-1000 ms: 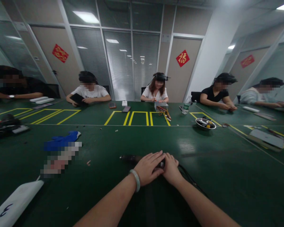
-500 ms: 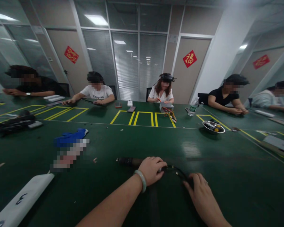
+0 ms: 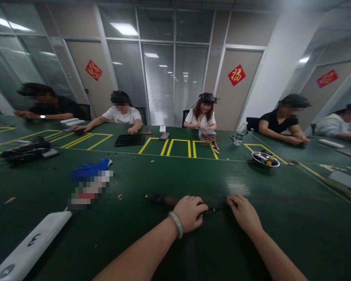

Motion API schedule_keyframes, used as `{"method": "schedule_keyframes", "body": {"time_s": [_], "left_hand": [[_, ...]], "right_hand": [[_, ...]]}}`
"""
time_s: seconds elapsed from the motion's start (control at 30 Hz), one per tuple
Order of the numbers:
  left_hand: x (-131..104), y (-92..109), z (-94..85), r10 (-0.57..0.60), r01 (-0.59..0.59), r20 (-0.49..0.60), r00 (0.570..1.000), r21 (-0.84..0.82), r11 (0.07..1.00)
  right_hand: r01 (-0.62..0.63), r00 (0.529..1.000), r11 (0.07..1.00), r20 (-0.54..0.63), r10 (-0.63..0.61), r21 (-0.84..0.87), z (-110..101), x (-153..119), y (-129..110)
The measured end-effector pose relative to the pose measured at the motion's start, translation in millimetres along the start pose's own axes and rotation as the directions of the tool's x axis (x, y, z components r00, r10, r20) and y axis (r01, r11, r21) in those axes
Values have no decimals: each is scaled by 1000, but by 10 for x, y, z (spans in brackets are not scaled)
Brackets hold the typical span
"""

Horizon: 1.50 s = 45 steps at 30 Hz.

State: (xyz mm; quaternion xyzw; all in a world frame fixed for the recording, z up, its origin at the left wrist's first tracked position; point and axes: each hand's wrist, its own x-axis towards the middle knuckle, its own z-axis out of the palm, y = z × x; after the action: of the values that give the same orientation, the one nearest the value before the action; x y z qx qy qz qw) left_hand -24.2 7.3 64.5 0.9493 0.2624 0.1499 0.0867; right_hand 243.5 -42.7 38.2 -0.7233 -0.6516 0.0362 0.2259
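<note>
My left hand, with a pale bangle at the wrist, is closed over the right end of a dark tube-shaped device on the green table. The device has a black ribbed left end with a small metal tip; its right part is hidden under my fingers. A short dark cable comes out beyond that hand. To the right, my right hand pinches a thin dark piece near its fingertips, seemingly the cable or its loose end; its exact kind is too small to tell.
On the left lie a white power strip-like bar and a blue glove. A metal bowl of small parts stands at the right, near a water bottle. Several people sit along the far side; a black tray lies before one.
My right hand has moved up and slightly left, its fingers now pinched at the dark piece. My left hand stays on the device. Across the table, a person has laid down a black tray.
</note>
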Motion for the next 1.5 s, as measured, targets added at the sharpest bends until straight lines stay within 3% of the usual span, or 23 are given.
{"method": "schedule_keyframes", "body": {"time_s": [0.1,0.2,0.37,0.67,0.97,1.1,1.5], "left_hand": [[27,-5,48,5,-4,-23,1000,13,1000],[63,9,100,-12,13,-45,999,24,1000],[100,28,134,-30,31,-46,998,16,999],[114,-1,98,-39,39,3,999,4,999],[154,80,198,-89,89,-12,996,94,992],[151,54,226,-79,81,-29,996,51,995],[150,-13,209,-39,39,-54,998,3,999]], "right_hand": [[-67,996,991,-60,60,-115,61,-24,-210],[-48,995,979,-93,30,-196,35,-94,-460],[58,996,992,-56,-64,-113,4,-246,-723],[69,996,998,-60,-68,10,32,-294,-680],[62,997,997,-50,-64,-43,37,-296,-649],[67,996,997,-49,-69,-40,36,-298,-625],[212,976,961,-11,-217,-179,49,-343,-631]]}}
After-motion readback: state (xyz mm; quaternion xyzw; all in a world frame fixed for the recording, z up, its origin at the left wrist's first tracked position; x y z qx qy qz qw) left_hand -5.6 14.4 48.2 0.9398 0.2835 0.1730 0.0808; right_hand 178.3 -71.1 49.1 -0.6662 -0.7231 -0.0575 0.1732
